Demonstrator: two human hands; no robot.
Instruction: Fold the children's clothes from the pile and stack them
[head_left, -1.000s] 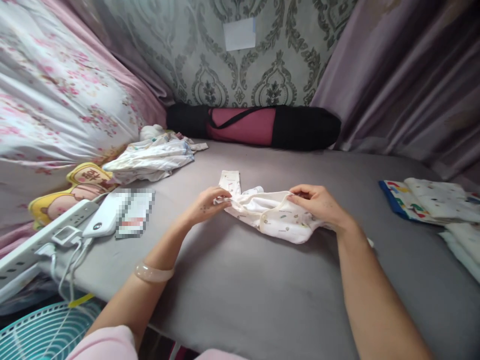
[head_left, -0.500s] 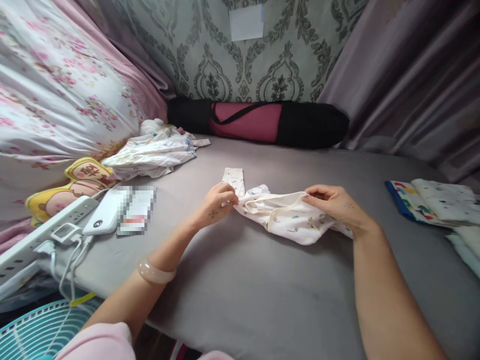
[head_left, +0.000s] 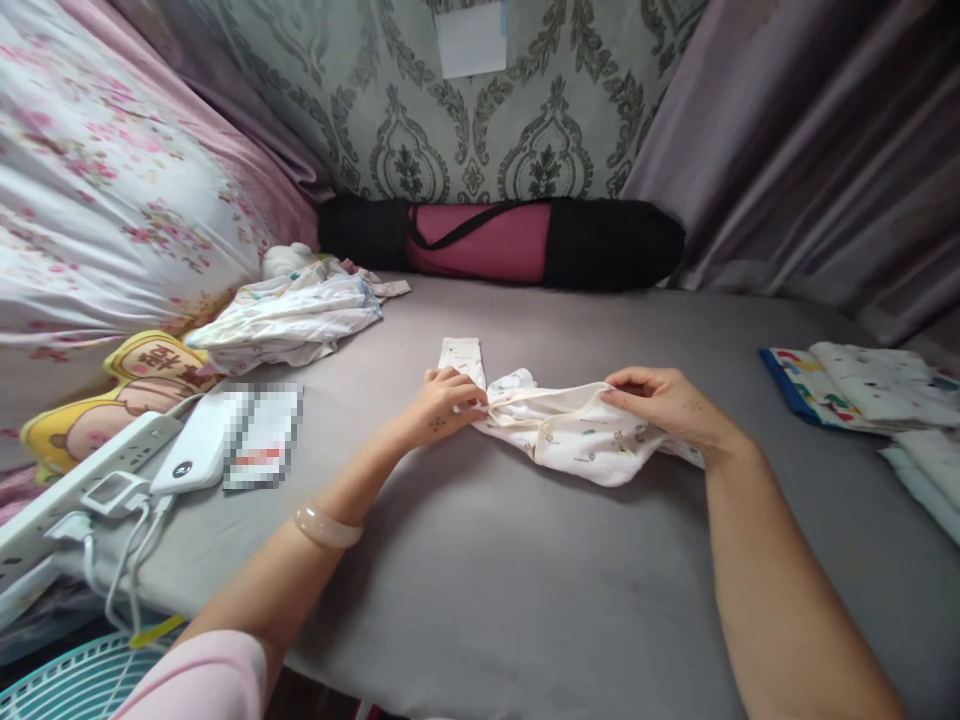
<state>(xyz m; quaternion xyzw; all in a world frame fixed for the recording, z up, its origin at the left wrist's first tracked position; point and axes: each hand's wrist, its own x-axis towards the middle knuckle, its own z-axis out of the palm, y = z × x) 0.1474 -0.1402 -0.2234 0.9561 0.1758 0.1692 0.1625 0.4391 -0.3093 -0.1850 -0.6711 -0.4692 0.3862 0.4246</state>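
Observation:
A small white baby garment [head_left: 585,447] with a scattered print and cream edging lies crumpled on the grey sheet [head_left: 510,590]. My left hand [head_left: 446,405] is closed on its left side, next to a sleeve [head_left: 461,358] that points away from me. The fingertips there are partly hidden. With thumb and fingers, my right hand [head_left: 660,400] pinches the cream edge at the upper right and lifts it a little. The garment's front hangs in loose folds between both hands, and part of it passes under my right wrist.
A black and pink long bag [head_left: 480,240] lies along the wall. At left are piled clothes [head_left: 292,315], a yellow cushion [head_left: 142,395], a power strip [head_left: 97,465], a white power bank [head_left: 199,440] and cables. Folded cloths [head_left: 870,385] lie at right. A fan [head_left: 67,685] stands below the bed edge.
My left hand has shifted slightly right along the garment, toward its middle. The right hand keeps its pinch on the edge. The view has turned a little.

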